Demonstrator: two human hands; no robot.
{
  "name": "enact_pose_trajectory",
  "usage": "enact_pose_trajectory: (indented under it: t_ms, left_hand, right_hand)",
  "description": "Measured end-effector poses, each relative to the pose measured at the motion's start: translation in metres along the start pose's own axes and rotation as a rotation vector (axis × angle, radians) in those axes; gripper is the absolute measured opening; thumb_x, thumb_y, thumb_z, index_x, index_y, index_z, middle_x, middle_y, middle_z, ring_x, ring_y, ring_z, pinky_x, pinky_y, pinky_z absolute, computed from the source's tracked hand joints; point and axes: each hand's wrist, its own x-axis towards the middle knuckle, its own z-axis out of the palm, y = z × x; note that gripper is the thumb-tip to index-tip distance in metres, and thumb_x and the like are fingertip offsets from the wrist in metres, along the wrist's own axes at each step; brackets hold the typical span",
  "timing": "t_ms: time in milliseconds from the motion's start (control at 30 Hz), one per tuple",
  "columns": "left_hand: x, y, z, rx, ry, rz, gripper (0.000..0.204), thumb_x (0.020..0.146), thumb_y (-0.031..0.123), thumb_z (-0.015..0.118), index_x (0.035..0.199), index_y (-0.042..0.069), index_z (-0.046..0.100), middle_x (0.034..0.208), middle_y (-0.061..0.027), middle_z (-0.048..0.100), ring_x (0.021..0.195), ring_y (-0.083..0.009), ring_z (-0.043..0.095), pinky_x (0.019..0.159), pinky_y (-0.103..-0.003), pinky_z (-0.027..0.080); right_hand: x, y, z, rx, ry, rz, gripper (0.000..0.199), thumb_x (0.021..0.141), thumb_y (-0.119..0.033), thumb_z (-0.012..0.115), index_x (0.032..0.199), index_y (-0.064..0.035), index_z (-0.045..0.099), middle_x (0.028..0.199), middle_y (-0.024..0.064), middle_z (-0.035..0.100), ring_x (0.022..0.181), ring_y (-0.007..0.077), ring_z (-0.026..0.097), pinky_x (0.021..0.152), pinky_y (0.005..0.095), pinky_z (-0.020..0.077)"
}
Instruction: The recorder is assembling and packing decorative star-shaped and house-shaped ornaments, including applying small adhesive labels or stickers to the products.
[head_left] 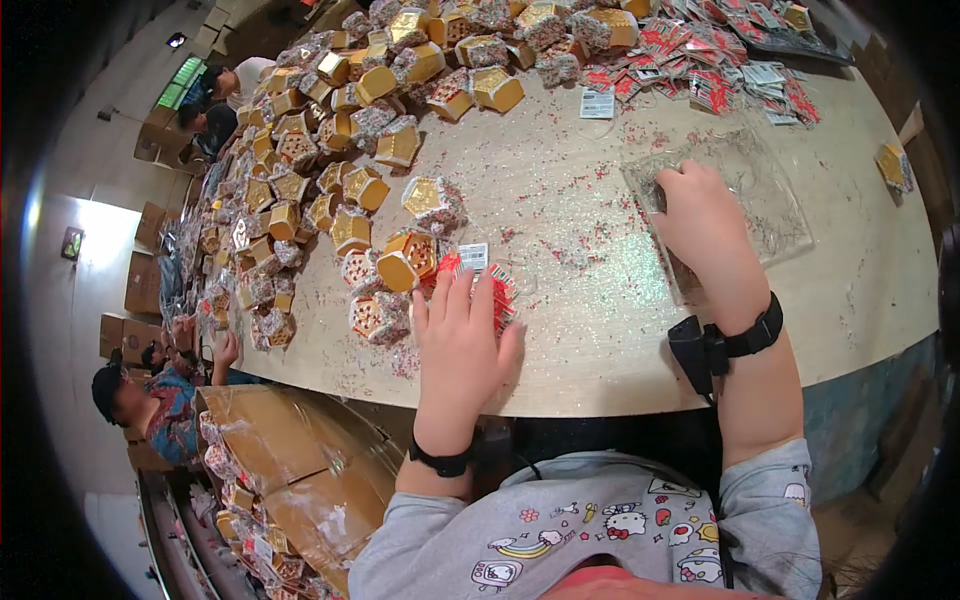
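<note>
My left hand (pixel 462 335) lies palm down with its fingers stretched out, their tips touching a small pile of red and white tags (pixel 503 292). A gold house-shaped ornament (pixel 402 262) with bead-covered sides is just beyond those fingertips, and similar ornaments (pixel 430 200) lie around it. Over a clear shallow plastic tray (pixel 780 215), my right hand (pixel 700 205) is closed with its fingers curled down. Thin dark strands, hard to make out, lie inside the tray. What those fingers hold, if anything, is hidden.
Many gold ornaments (pixel 365 85) are heaped along the left and far side. Red and white tags (pixel 690 50) are piled at the far right, and one ornament (pixel 893 167) sits by the right edge. A cardboard box (pixel 300 470) stands at lower left; another person (pixel 160 400) sits beyond it.
</note>
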Motion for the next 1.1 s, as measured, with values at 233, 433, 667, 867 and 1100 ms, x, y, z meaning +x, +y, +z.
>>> enact_pose_trajectory:
  t_ms: [233, 433, 667, 867, 1100]
  left_hand:
    - [0.029, 0.009, 0.005, 0.114, -0.037, 0.090, 0.049, 0.073, 0.025, 0.069, 0.113, 0.004, 0.054, 0.107, -0.0113, 0.058, 0.107, -0.0297, 0.052, 0.096, -0.052, 0.033]
    - [0.034, 0.003, 0.018, 0.066, -0.040, 0.225, 0.019, 0.073, 0.011, 0.061, 0.091, 0.008, 0.058, 0.081, -0.0051, 0.059, 0.081, -0.0240, 0.057, 0.081, -0.040, 0.041]
    - [0.025, -0.014, 0.011, 0.027, -0.026, 0.377, 0.009, 0.069, 0.007, 0.059, 0.077, 0.009, 0.056, 0.079, -0.0045, 0.057, 0.079, -0.0234, 0.057, 0.078, -0.037, 0.041]
    - [0.006, -0.043, 0.007, 0.031, 0.059, 0.382, 0.010, 0.068, 0.006, 0.060, 0.078, 0.009, 0.056, 0.079, -0.0036, 0.055, 0.080, -0.0233, 0.055, 0.086, -0.041, 0.040]
    - [-0.001, -0.045, -0.005, 0.012, 0.134, 0.309, 0.015, 0.065, 0.002, 0.061, 0.078, 0.007, 0.054, 0.084, -0.0043, 0.057, 0.085, -0.0234, 0.057, 0.092, -0.045, 0.039]
  right_hand:
    - [0.004, -0.003, 0.003, 0.030, -0.007, -0.026, 0.011, 0.073, -0.004, 0.055, 0.078, -0.0038, 0.065, 0.082, 0.0154, 0.059, 0.085, 0.0320, 0.060, 0.074, 0.0415, 0.0503]
    - [0.007, 0.004, 0.009, 0.056, 0.082, -0.058, 0.010, 0.072, -0.006, 0.056, 0.075, -0.0046, 0.065, 0.081, 0.0144, 0.059, 0.084, 0.0309, 0.059, 0.073, 0.0404, 0.0505]
    - [0.008, 0.006, 0.006, 0.121, 0.175, -0.013, 0.010, 0.073, -0.010, 0.057, 0.073, -0.0047, 0.065, 0.082, 0.0138, 0.060, 0.085, 0.0305, 0.059, 0.072, 0.0408, 0.0502]
    - [0.014, 0.007, 0.007, 0.310, 0.194, 0.084, 0.010, 0.076, -0.010, 0.055, 0.079, -0.0047, 0.063, 0.084, 0.0146, 0.061, 0.082, 0.0334, 0.059, 0.071, 0.0425, 0.0492]
    - [0.016, 0.006, 0.003, 0.469, 0.213, 0.156, 0.010, 0.076, -0.012, 0.059, 0.082, -0.0047, 0.061, 0.079, 0.0170, 0.062, 0.076, 0.0349, 0.060, 0.066, 0.0430, 0.0483]
